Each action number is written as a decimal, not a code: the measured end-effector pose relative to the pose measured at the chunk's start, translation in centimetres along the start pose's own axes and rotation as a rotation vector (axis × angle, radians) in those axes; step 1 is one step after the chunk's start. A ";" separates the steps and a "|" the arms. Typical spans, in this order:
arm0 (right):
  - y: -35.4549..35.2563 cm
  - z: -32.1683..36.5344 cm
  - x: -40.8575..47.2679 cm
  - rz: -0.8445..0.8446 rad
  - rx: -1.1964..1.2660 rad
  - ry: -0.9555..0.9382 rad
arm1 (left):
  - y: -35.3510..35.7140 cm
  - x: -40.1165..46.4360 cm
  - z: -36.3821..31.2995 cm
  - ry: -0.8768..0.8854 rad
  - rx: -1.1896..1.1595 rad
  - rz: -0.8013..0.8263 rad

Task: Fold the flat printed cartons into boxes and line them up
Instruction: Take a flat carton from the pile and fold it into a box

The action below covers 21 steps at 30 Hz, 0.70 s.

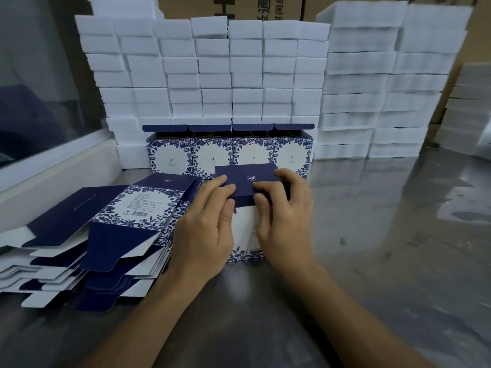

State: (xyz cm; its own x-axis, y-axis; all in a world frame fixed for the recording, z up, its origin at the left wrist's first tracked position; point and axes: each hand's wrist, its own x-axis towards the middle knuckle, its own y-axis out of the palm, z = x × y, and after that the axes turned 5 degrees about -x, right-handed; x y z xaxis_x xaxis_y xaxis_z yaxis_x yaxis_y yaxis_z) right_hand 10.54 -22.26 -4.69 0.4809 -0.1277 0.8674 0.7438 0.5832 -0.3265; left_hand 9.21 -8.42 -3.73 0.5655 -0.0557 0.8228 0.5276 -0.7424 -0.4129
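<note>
A blue-and-white floral carton (245, 179) stands upright on the grey table in front of me, its dark blue end flap folded over on top. My left hand (204, 227) grips its left side, thumb and fingers curled on the flap's edge. My right hand (284, 216) grips its right side, fingers curled over the flap. A row of several folded boxes (228, 152) with lids open stands behind it. A fanned pile of flat printed cartons (106, 229) lies to the left.
Tall stacks of white foam blocks (212, 75) form a wall behind the row, with more foam stacks (385, 83) at the right. A white ledge (53, 176) borders the left side. The shiny table (398, 235) stretches to the right.
</note>
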 end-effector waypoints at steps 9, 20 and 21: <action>0.3 -1.1 0.2 -0.020 0.113 0.018 | 0.2 -0.1 0.2 -0.008 -0.011 -0.013; -0.3 -1.6 0.7 -0.105 -0.009 0.058 | 0.5 -0.5 0.9 0.002 -0.019 -0.009; -0.5 -1.4 0.6 -0.104 -0.097 -0.025 | 0.6 -0.7 1.0 0.005 -0.028 0.009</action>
State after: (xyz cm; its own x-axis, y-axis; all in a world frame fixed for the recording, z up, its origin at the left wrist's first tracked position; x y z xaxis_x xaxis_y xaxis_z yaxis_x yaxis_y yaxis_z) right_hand 11.14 -23.75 -4.57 0.3881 -0.1625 0.9072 0.8309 0.4876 -0.2681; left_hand 9.80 -8.16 -4.98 0.5671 -0.0659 0.8210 0.5044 -0.7602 -0.4094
